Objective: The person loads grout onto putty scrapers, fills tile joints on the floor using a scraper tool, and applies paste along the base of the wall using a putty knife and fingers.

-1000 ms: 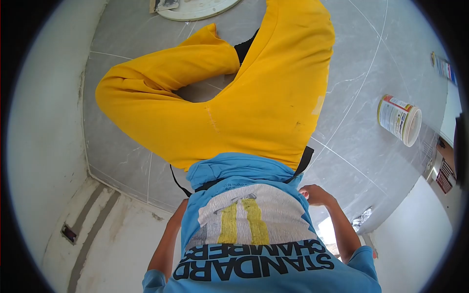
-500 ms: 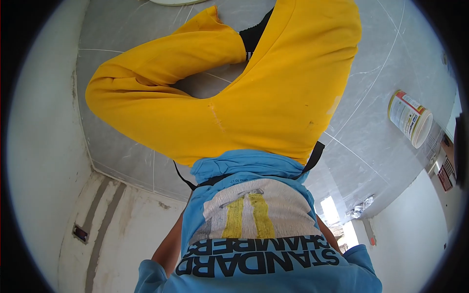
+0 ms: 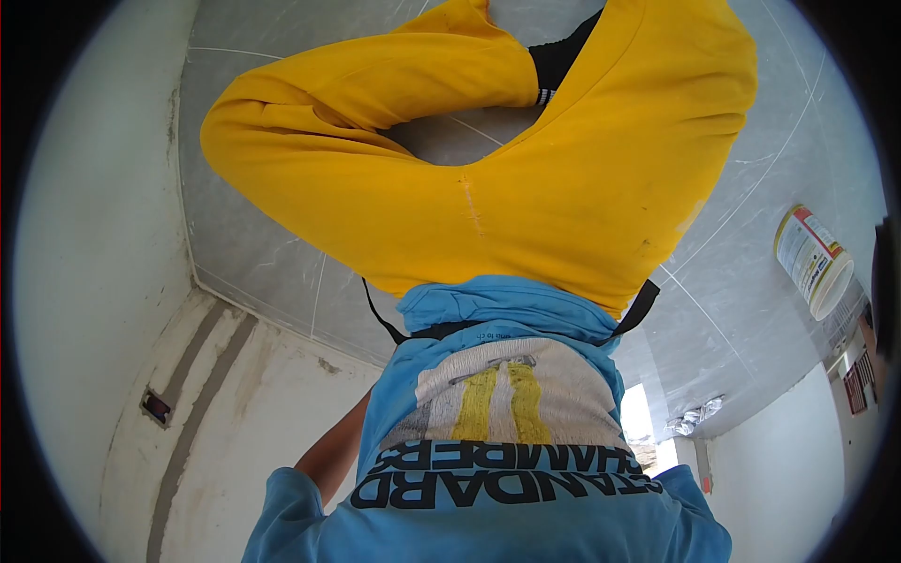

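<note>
Neither of my hands is in view. My left forearm (image 3: 336, 450) comes out of a blue sleeve and passes behind my torso, so the hand is hidden. At the right only the sleeve (image 3: 690, 488) shows, with the rest of that arm out of sight. My blue printed shirt (image 3: 497, 394) and yellow trousers (image 3: 563, 178) fill the middle. One leg is sharply bent at the knee, and a black sock (image 3: 560, 61) shows between the legs.
A white plastic bucket (image 3: 809, 255) with a red and yellow label lies on the grey tiled floor (image 3: 723, 272) at the right. Crumpled shiny wrapping (image 3: 695, 416) lies farther down. Unfinished walls (image 3: 272, 403) carry grey filled channels and a recessed electrical box (image 3: 156, 406).
The view has shifted, so my legs and the bucket appear farther right. The bucket also sits lower in view. My right forearm, partly visible before, is hidden now.
</note>
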The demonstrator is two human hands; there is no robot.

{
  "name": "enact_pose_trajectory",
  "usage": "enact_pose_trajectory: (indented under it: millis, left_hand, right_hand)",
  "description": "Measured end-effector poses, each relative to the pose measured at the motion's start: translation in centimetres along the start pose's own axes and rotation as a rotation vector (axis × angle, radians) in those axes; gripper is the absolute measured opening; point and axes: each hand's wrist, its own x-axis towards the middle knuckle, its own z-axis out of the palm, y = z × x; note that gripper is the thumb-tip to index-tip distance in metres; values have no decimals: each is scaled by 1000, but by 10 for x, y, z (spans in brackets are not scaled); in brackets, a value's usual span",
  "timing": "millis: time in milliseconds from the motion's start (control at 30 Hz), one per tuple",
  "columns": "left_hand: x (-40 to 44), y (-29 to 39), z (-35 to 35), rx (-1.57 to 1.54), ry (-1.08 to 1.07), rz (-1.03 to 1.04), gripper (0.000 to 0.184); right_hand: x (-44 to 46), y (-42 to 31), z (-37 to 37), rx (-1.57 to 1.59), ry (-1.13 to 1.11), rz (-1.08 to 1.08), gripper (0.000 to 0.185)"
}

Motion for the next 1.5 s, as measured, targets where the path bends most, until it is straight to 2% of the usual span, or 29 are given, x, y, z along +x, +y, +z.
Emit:
enact_pose_trajectory:
  millis: [333,800,1133,1333,1433,1500]
  left_hand:
    - [33,1,-4,46,-1,38,35]
    - [96,-9,-7,109,-62,127,38]
    - [54,-14,16,-50,174,213,40]
    - [46,-16,22,-140,452,349,41]
    - [48,0,15,-174,633,439,48]
    - [50,12,9,-89,680,485,54]
  right_hand:
    - [-13,3,3,-6,12,-23,29]
    - [-11,-8,44,168,80,-89,27]
    - [17,-5,21,251,100,-3,26]
    - [27,-13,1,373,146,32,26]
    - [30,-17,-7,468,181,40,26]
    - [32,-19,-17,543,216,44,25]
